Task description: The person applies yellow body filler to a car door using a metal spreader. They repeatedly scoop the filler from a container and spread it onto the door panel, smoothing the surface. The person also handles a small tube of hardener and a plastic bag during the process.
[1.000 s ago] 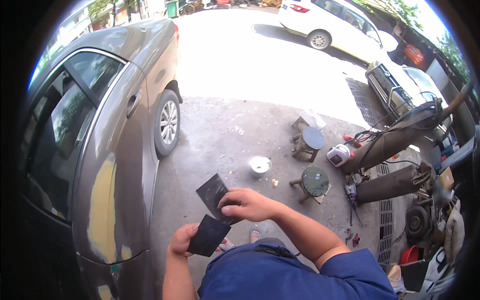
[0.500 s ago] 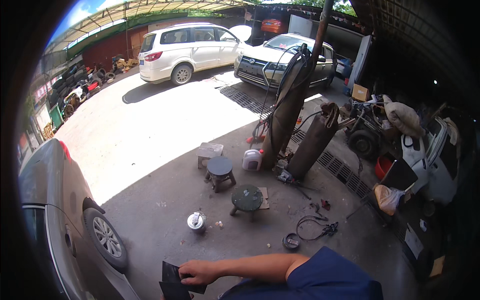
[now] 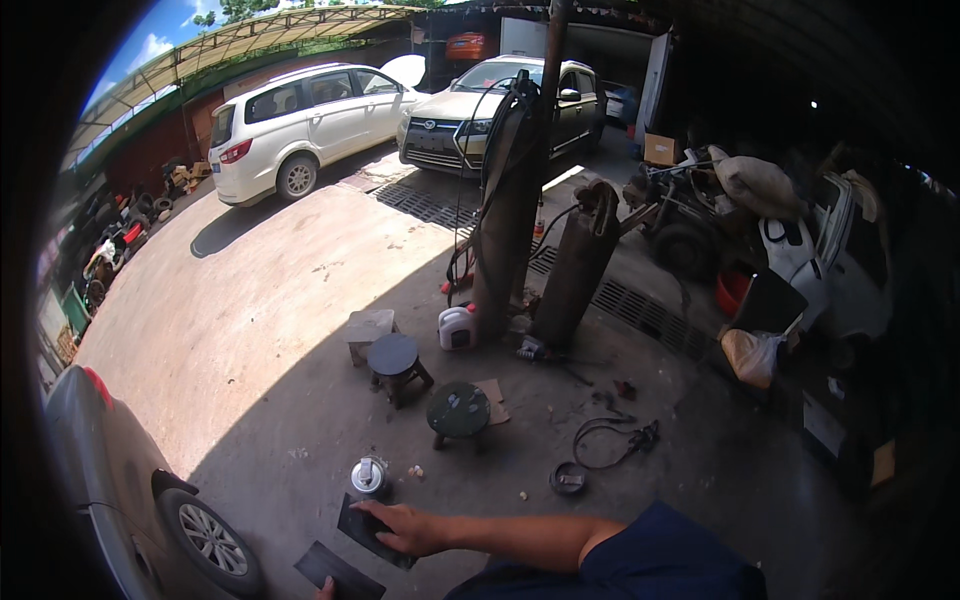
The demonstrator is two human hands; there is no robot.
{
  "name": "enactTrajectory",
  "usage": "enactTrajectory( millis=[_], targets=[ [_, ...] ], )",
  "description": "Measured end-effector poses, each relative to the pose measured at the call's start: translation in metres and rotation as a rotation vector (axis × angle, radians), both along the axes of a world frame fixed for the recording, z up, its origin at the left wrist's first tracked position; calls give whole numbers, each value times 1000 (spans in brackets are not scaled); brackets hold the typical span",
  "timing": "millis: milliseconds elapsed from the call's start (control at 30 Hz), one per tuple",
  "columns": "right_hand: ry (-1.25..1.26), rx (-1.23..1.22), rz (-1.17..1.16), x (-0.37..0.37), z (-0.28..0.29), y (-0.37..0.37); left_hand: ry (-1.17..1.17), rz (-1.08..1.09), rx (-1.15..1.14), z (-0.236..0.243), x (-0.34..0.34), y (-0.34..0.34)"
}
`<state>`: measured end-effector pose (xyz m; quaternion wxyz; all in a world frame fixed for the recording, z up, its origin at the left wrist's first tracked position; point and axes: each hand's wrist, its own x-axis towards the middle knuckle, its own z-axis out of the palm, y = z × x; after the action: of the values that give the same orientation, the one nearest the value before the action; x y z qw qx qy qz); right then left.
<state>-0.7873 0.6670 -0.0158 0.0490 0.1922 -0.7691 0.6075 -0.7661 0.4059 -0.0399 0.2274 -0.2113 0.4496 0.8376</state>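
Observation:
Near the lower edge, two thin black rectangular pieces are apart at a slant. My right hand (image 3: 408, 528) reaches in from the right, grasping the upper black sheet (image 3: 352, 518), with its fingers over the top. Only a thumb and a bit of my left hand (image 3: 326, 590) show at the bottom edge, gripping the lower black sheet (image 3: 335, 568); its other fingers are hidden. What the sheets are made of I cannot make out. Just beyond the upper sheet, a silver can (image 3: 368, 476) stands on the floor.
A round green-topped stool (image 3: 458, 409), a grey-topped stool (image 3: 392, 356) and a white jug (image 3: 457, 328) stand ahead. On the right lie a black strap-like loop (image 3: 600, 445) and a dark round container (image 3: 568, 479). A parked car (image 3: 115, 480) borders the left; dark cylinders (image 3: 575, 270) stand farther off.
The two black sheets, overlapping before, are now separated. My right hand has moved slightly forward with the upper one. The whole view has shifted, so the surroundings sit farther left.

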Motion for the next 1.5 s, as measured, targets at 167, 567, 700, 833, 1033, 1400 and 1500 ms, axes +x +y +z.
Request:
enactTrajectory(
  millis=[167,567,700,833,1033,1400,1500],
  targets=[
    [6,180,-63,-4,7,27,52,-3,-139,-21,-14,41],
    [434,595,156,-34,-22,-1,520,273,-191,2,-67,76],
    [417,713,195,-67,-30,-39,488,298,-160,-9,-102,27],
    [231,817,214,-118,-55,-90,547,302,-173,2,-155,-42],
    [-184,346,-131,-206,-12,-169,435,95,-42,24,-234,-152],
    [-636,-369,446,-316,-24,-230,325,-146,210,6,-352,-165],
    [-652,-336,226,-379,-41,-215,414,-215,222,-18,-401,-194]
  ],
)
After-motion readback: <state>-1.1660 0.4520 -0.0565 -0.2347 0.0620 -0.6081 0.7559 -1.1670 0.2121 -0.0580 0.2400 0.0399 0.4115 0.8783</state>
